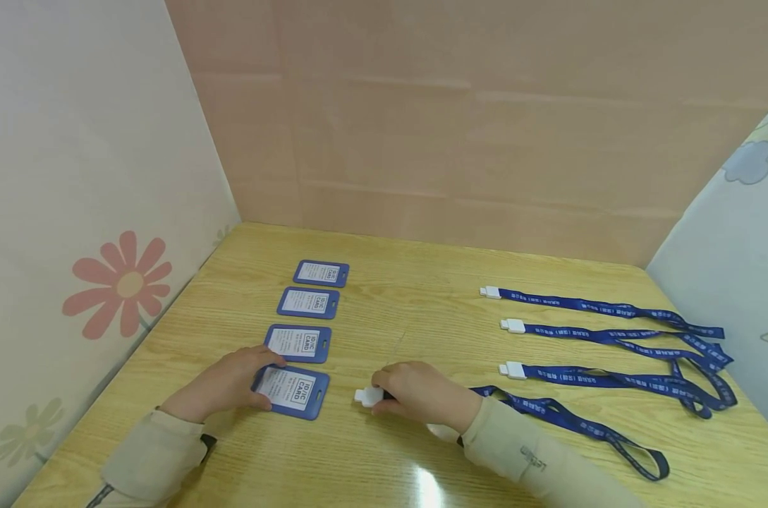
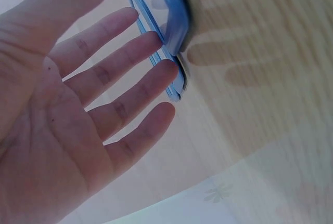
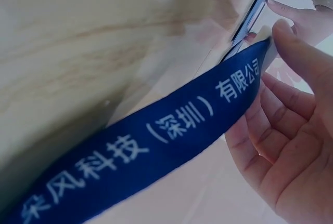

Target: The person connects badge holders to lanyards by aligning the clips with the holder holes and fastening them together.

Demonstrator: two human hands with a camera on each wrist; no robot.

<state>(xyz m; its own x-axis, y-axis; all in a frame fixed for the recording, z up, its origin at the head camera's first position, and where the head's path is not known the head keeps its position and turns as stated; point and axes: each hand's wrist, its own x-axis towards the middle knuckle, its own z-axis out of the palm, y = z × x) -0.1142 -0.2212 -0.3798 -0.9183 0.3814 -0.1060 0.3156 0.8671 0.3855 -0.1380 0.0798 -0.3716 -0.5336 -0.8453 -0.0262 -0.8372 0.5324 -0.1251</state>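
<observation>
Your left hand (image 1: 236, 381) has its fingers loosely extended, thumb and fingertips about the left end of the nearest blue card holder (image 1: 290, 391) on the wooden table (image 1: 352, 466), just beside the next of three other card holders (image 1: 307, 302) in the row. Your right hand (image 1: 424, 395) pinches the white clip (image 1: 366, 397) of a blue lanyard (image 1: 558, 411), right of and apart from that holder; the strap trails rightward past your forearm, nearer you than three more lanyards (image 1: 577, 377).

Four badge holders (image 1: 307, 303), four lanyards (image 1: 568, 303)
</observation>
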